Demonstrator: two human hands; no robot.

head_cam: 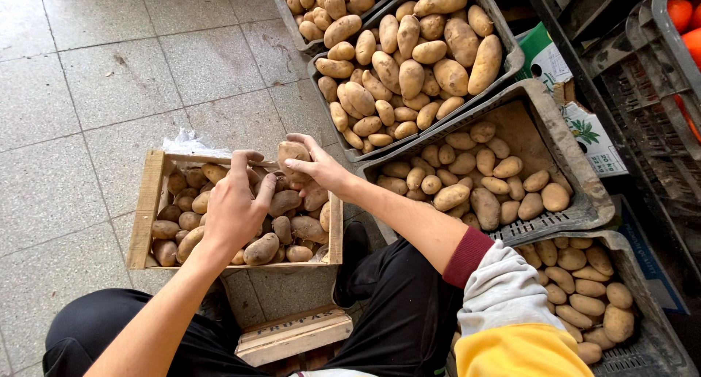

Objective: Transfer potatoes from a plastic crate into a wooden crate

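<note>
Grey plastic crates [511, 55] heaped with potatoes [409, 55] line a grey tiled floor [87, 77]; orange produce [683, 15] fills a dark crate, cardboard [584, 128] wedged between.

Wooden crate [146, 209] of potatoes on the floor [80, 92], just ahead of the knees. To its right, four plastic crates [577, 194] of potatoes in a row running from near to far, overlapping. Left hand [234, 209] over the wooden crate; right hand [318, 169] at its far right corner, pinching one potato [290, 152].

Head camera looks steeply down, close above the wooden crate [146, 209] and floor [73, 92].
</note>
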